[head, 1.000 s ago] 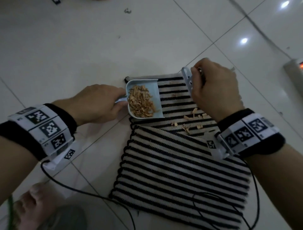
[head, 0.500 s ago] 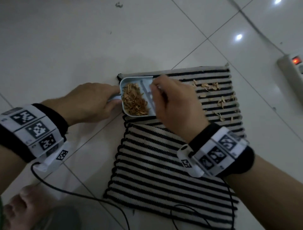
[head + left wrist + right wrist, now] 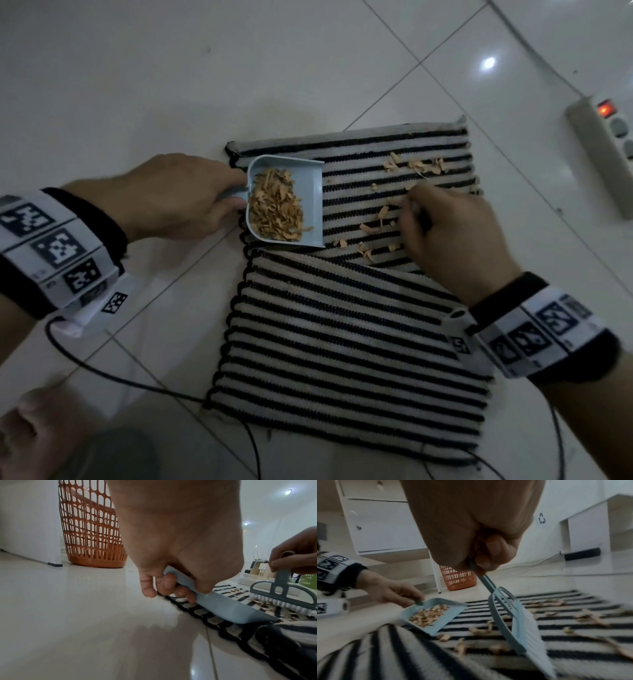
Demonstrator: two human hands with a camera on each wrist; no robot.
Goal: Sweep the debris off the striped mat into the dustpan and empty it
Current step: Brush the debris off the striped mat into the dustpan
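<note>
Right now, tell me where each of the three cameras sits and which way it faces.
Head: worn on the head, looking down at the striped mat; both forearms, left hand, right hand show.
Left wrist: low beside the floor, looking along the left hand's grip on the dustpan handle, towards the orange basket.
Right wrist: above the mat, looking along the right hand's grip on the brush handle.
Shared: every view shows the dustpan; both wrist views show the basket.

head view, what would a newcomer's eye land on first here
The light blue dustpan heaped with tan wood shavings, held by the left hand at the striped mat's far left corner. Beside it, the right hand works a small brush through scattered shavings.
</note>
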